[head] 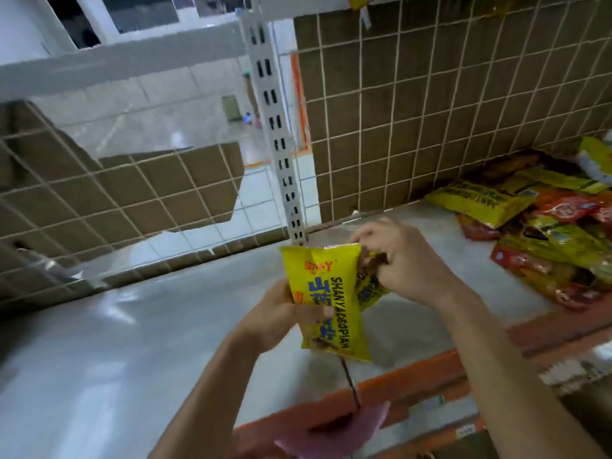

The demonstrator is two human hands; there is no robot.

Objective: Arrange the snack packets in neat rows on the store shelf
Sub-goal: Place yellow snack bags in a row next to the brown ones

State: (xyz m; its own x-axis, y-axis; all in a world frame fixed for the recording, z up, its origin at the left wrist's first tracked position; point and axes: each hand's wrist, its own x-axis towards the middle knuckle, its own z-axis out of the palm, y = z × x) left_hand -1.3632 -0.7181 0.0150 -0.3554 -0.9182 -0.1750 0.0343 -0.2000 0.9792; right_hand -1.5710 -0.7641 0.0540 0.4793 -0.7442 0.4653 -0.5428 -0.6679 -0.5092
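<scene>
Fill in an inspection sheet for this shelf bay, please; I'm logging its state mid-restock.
Surface: grey shelf with an orange front edge.
Job's things: yellow packet held upright above the shelf; second yellow packet partly hidden behind it.
Clutter: pile of yellow and red packets lying loose at the right, not in rows.
Hands: left hand grips the yellow packet's left side; right hand grips the second yellow packet near its top.
Cables: nothing seen.
Surroundings: wire grid at the back with cardboard behind it; slotted upright post; tiled floor beyond.
</scene>
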